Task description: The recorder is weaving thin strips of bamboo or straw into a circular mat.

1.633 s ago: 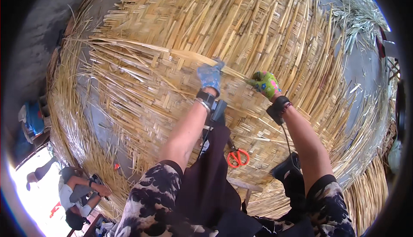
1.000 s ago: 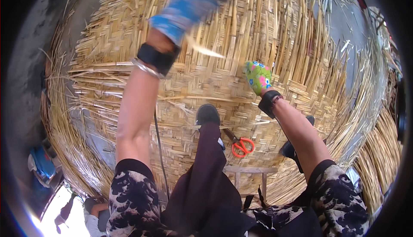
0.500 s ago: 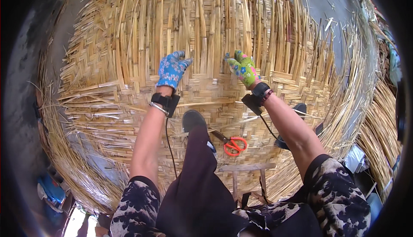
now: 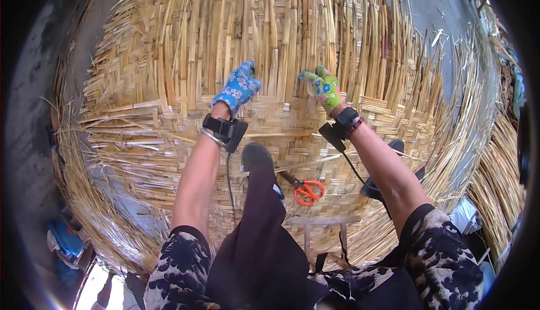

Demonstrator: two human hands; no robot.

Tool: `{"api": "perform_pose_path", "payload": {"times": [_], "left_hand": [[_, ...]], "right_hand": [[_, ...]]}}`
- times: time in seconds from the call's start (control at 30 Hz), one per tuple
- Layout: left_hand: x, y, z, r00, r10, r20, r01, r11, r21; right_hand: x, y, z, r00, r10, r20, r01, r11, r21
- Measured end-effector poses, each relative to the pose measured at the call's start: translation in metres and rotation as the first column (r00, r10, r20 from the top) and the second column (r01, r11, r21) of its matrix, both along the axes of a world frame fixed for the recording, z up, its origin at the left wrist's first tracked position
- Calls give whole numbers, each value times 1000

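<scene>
My left hand (image 4: 238, 88), in a blue flowered glove, is over the woven straw mat (image 4: 332, 166), where long loose strips (image 4: 273, 77) run away from the finished weave. Its fingers point forward and to the right, with a gap between thumb and forefinger. Level with it on the right, my right hand (image 4: 324, 89) wears a green flowered glove. Its fingers are partly bent, spread toward the left, and I see no strip gripped in them. A stretch of flat strips lies between the hands.
Scissors with orange handles (image 4: 309, 192) lie on the mat beside my shoe (image 4: 257, 157). A low wooden stool (image 4: 323, 220) stands near my legs. Bundled straw (image 4: 492, 178) is piled at the right. Cables hang from the black wrist devices.
My left hand has shifted right and slightly forward, turning its fingers toward the right hand. The right hand has moved a little to the right. The whole view has shifted slightly.
</scene>
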State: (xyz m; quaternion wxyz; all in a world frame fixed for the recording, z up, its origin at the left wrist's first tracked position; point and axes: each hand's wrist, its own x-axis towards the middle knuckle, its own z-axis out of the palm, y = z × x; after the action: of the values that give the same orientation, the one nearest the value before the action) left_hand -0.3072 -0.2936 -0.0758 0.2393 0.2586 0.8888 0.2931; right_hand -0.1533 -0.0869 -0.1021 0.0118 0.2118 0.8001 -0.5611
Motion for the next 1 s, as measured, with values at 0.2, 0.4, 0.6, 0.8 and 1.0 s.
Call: {"api": "perform_pose_path", "payload": {"times": [0.2,0.4,0.6,0.8,1.0], "left_hand": [[-25,28,22,832,136,538,-12,973,-228],[5,15,23,898,168,405,-226,969,99],[-2,42,21,916,-124,380,-4,948,318],[10,61,3,878,258,403,-327,938,114],[0,70,11,900,235,368,-354,886,300]], "right_hand": [[16,11,-9,954,-288,87,175,296,-939],[-9,20,-74,951,166,-263,-184,982,-48],[24,-7,-76,902,-430,-30,104,284,-953],[9,-9,-139,866,-422,-269,61,622,-780],[3,19,-151,906,-368,-207,-285,-171,-943]]}}
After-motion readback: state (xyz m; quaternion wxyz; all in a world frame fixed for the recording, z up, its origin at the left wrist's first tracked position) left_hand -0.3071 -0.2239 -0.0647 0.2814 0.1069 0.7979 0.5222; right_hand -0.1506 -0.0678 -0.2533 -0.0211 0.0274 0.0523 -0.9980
